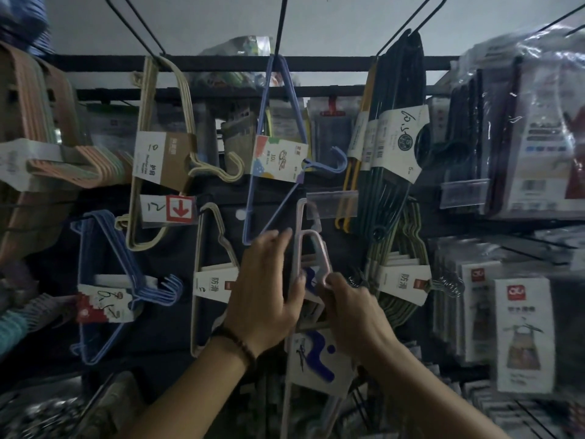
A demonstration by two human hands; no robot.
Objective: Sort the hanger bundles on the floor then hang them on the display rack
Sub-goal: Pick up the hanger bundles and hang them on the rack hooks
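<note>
Nearest, the right hand (354,312) curls its fingers round the rounded bend of a pink bundle (318,359) of thin, pale wire hangers, banded by a white card with blue blobs, which hangs upright between the two hands. The left hand (262,296), a beaded bracelet (235,340) on its wrist, lies flat with fingers straight and spread just left of it, thumb against the wire. Behind, the black-barred rack (316,63) carries a cream bundle (161,156), a blue bundle (278,156) and a dark green bundle (399,90), each paper-labelled.
</note>
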